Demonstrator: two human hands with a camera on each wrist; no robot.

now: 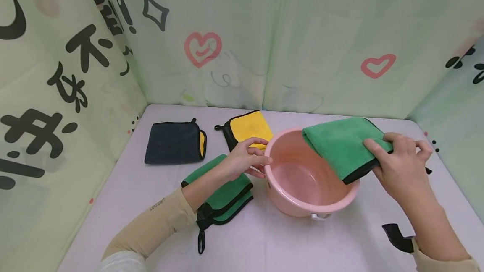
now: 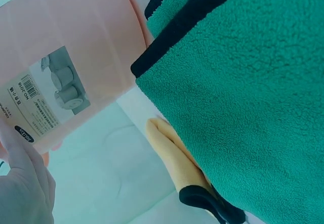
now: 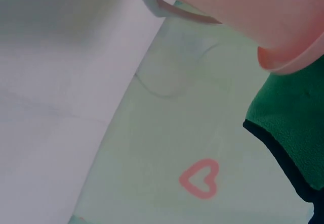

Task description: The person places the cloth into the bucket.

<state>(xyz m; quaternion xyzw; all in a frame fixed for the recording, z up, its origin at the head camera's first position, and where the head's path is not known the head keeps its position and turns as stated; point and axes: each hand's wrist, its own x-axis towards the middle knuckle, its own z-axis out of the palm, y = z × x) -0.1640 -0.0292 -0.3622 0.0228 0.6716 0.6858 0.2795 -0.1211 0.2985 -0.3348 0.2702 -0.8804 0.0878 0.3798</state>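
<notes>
A folded green towel (image 1: 342, 144) with black edging hangs over the right side of a pink bucket (image 1: 273, 188), partly inside its opening. My right hand (image 1: 406, 167) pinches the towel's right edge between thumb and fingers. In the right wrist view the towel (image 3: 298, 118) shows below the bucket rim, and the right hand is out of sight. My left hand (image 1: 245, 158) touches the bucket's left rim with loosely extended fingers. The left wrist view has those fingers (image 2: 25, 168) against the bucket's labelled side (image 2: 101, 27).
Another folded green towel (image 1: 236, 194) lies under the left forearm. Behind it are a yellow towel (image 1: 251, 127) with black edging and a dark navy towel (image 1: 172, 144) with a yellow inside. Printed curtains (image 1: 317, 32) enclose the white table (image 1: 295, 251). A black strap (image 1: 398, 238) hangs by the right sleeve.
</notes>
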